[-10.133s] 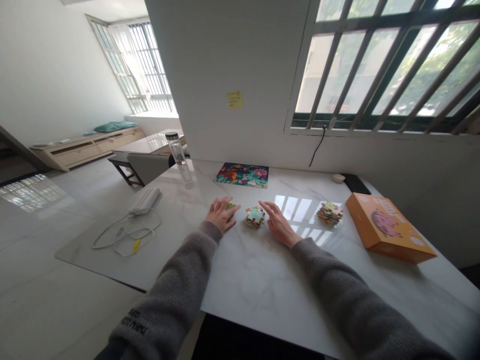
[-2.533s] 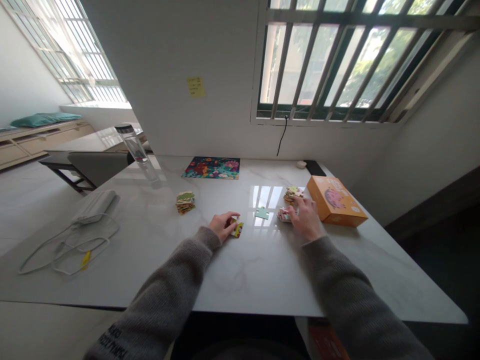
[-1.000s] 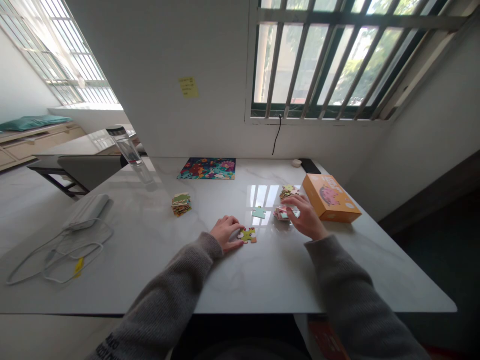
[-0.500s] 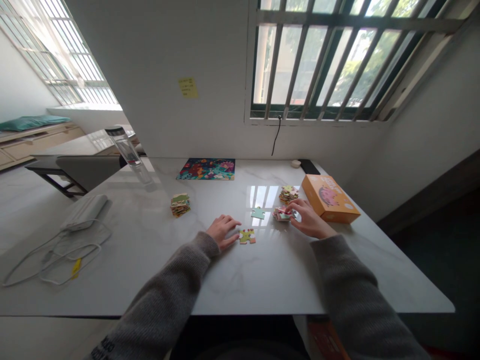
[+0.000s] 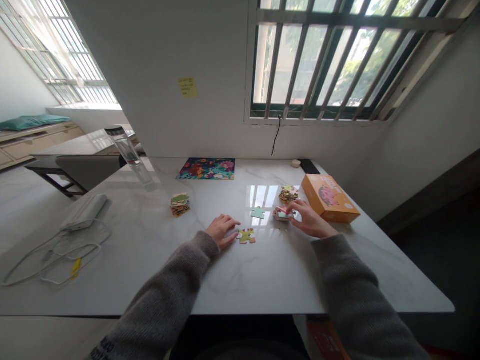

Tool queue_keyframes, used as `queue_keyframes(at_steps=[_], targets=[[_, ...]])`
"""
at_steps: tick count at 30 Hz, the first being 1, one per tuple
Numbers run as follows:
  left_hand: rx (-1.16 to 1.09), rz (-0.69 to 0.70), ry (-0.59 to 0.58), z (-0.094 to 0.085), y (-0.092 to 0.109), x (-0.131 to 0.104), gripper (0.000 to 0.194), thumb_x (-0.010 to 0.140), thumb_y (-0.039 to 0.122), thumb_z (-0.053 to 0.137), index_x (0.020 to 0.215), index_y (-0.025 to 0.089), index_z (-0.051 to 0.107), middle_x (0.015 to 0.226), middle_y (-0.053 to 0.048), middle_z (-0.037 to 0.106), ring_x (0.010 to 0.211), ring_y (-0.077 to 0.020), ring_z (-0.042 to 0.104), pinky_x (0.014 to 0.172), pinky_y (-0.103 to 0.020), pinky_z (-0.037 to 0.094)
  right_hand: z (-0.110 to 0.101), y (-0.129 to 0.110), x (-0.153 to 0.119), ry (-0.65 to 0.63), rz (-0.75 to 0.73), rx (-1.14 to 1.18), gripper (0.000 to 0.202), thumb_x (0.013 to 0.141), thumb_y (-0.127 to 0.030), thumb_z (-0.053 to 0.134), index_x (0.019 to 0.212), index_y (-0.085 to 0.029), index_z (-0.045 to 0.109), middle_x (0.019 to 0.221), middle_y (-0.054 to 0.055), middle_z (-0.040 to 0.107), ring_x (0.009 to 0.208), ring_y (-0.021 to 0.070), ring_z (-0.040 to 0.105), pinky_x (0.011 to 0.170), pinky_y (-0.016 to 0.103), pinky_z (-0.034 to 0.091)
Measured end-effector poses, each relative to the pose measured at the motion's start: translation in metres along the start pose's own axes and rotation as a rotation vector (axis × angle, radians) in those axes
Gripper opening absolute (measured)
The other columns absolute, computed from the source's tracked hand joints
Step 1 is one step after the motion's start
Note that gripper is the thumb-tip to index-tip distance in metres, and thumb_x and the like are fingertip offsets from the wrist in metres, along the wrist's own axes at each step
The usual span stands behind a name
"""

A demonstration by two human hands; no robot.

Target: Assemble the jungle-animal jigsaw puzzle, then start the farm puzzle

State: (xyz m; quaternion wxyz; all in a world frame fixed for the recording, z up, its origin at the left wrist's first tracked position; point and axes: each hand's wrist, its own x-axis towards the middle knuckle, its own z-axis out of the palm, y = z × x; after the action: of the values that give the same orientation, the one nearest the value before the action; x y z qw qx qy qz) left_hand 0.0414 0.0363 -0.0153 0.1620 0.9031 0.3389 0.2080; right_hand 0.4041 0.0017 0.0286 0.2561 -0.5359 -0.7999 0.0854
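Tabletop [image 5: 232, 285], lime puzzle piece [image 5: 247, 236] crosswise

Compared with ten seconds ago, the left hand [image 5: 221, 231] is off the green-topped stack [image 5: 180, 205], which lies uncovered, well apart from it. The mint-topped stack is gone from between the hands; a single mint piece [image 5: 258, 213] lies flat there. A low pile [image 5: 281, 214] is present just beside the multicoloured stack [image 5: 288, 194], with the right hand [image 5: 308, 220] relocated to it. The yellow-green piece [image 5: 247, 236], partly covered 2.5 seconds ago, lies more exposed near the left thumb.
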Motion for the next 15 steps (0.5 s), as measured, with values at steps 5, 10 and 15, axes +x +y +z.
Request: queue_keyframes(at_steps=[5,10,15], targets=[[-0.042,0.000,0.030,0.000,0.002,0.001,0.031,0.087,0.031,0.058,0.113,0.017,0.068,0.099,-0.011,0.067,0.097,-0.0277,0.057,0.090,-0.044,0.045,-0.004,0.000,0.002,0.110,0.002,0.024,0.010,0.087,-0.030,0.063,0.093,-0.023,0.064,0.100,0.009,0.064,0.101,0.0278,0.058,0.093,0.044,0.048],[-0.393,-0.135,0.219,-0.003,0.018,0.006,0.027,0.089,0.034,0.058,0.112,0.020,0.062,0.091,-0.005,0.070,0.088,-0.0208,0.064,0.083,-0.036,0.045,0.012,-0.032,0.009,0.321,-0.083,0.145,0.020,0.087,-0.035,0.069,0.101,-0.022,0.063,0.109,0.011,0.063,0.103,0.0276,0.060,0.089,0.044,0.052],[-0.822,-0.292,0.287,0.000,0.024,0.011,0.047,0.085,0.055,0.066,0.109,0.018,0.053,0.087,-0.005,0.071,0.080,-0.0191,0.066,0.069,-0.030,0.044,0.058,-0.092,0.011,0.345,-0.265,0.259,0.024,0.088,-0.028,0.072,0.109,-0.025,0.060,0.110,0.009,0.063,0.107,0.0264,0.059,0.094,0.045,0.051]])
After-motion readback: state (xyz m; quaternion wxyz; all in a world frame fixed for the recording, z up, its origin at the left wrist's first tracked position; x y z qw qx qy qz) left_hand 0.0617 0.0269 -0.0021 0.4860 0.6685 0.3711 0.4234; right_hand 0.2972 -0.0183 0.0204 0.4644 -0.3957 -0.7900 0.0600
